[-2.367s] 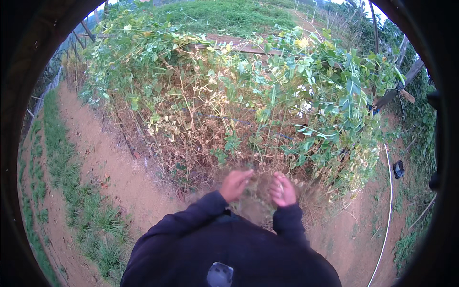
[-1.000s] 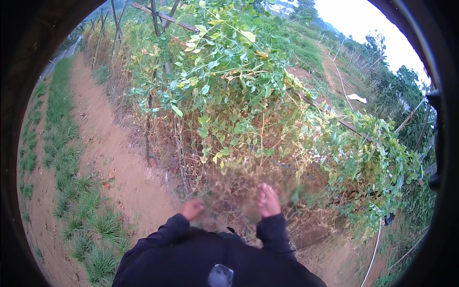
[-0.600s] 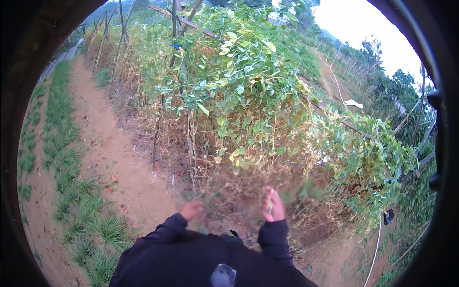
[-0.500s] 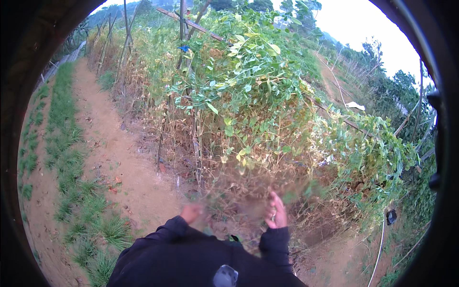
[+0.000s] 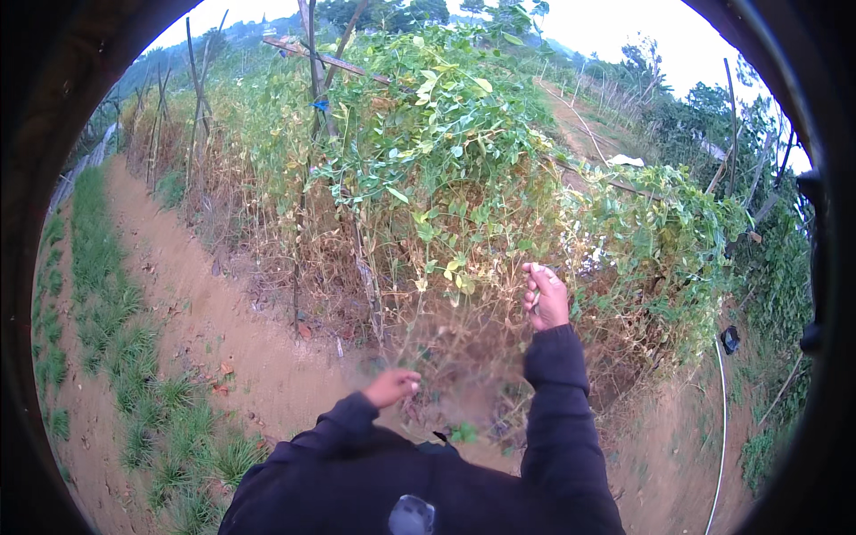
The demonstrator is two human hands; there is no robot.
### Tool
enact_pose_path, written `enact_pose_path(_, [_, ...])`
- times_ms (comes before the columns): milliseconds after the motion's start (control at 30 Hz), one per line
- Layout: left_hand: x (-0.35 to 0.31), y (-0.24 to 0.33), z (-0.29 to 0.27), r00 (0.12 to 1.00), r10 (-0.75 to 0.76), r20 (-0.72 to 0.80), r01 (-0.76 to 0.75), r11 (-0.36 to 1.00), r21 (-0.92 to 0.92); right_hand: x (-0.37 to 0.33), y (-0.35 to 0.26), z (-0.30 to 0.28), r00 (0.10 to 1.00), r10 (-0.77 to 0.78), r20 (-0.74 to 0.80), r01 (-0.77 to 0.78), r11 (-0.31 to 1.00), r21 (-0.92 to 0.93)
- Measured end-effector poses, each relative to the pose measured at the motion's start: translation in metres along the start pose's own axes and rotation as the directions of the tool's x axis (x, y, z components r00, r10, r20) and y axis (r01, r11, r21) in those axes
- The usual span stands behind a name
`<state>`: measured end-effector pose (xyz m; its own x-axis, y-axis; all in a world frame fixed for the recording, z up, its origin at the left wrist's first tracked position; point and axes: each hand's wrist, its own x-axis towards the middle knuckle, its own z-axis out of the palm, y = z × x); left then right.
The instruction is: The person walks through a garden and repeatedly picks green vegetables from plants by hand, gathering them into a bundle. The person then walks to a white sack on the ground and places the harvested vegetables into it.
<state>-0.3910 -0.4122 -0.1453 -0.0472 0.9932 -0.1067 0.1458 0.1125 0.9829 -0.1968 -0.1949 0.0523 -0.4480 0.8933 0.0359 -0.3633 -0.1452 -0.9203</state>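
Note:
My right hand (image 5: 546, 299) is raised in front of the climbing vines, fingers curled in and thumb against them. Whatever it pinches is too small to make out. Lower and to the left, my left hand (image 5: 392, 389) is a closed fist close to my body; its contents, if any, are hidden. Between and beyond both hands hang dry brown stems (image 5: 464, 348), blurred in places. Above them grow leafy green vines (image 5: 455, 134) with some yellowing leaves, and a yellow-green leaf cluster (image 5: 459, 276) sits just left of my right hand.
Wooden stakes (image 5: 364, 267) and a sloping pole (image 5: 357, 67) prop up the vines. A brown dirt path (image 5: 214, 312) runs along the left, bordered by grass clumps (image 5: 165, 401). A thin white hose (image 5: 722, 428) lies on the right, near a small black object (image 5: 730, 340).
My right hand has risen, and its arm now reaches further out. My left hand has shifted slightly right and shows more clearly as a fist. The whole view has turned a little.

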Motion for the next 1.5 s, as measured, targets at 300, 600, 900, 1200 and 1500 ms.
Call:
enact_pose_path(300, [0.053, 0.150, -0.097, 0.953, 0.298, 0.049, -0.295, 0.953, -0.065, 0.186, 0.003, 0.120, 0.942, -0.328, -0.067, 0.238, 0.797, -0.555])
enact_pose_path(600, [0.125, 0.234, -0.169, 0.849, 0.487, 0.206, -0.473, 0.874, -0.114, 0.254, -0.022, 0.166, 0.643, -0.757, -0.120, 0.188, 0.307, -0.933])
enact_pose_path(900, [0.284, 0.293, -0.155, 0.529, 0.848, 0.018, -0.847, 0.529, -0.051, 0.197, -0.045, 0.117, 0.862, -0.455, -0.223, 0.069, 0.542, -0.838])
enact_pose_path(1200, [0.444, 0.280, -0.160, 0.285, 0.888, 0.362, -0.929, 0.162, 0.333, 0.173, -0.052, 0.125, 0.941, -0.198, -0.274, 0.066, 0.902, -0.426])
enact_pose_path(1500, [0.499, 0.247, -0.171, 0.275, 0.881, 0.384, -0.961, 0.268, 0.073, 0.203, -0.033, 0.140, 0.875, -0.353, -0.332, 0.093, 0.794, -0.601])
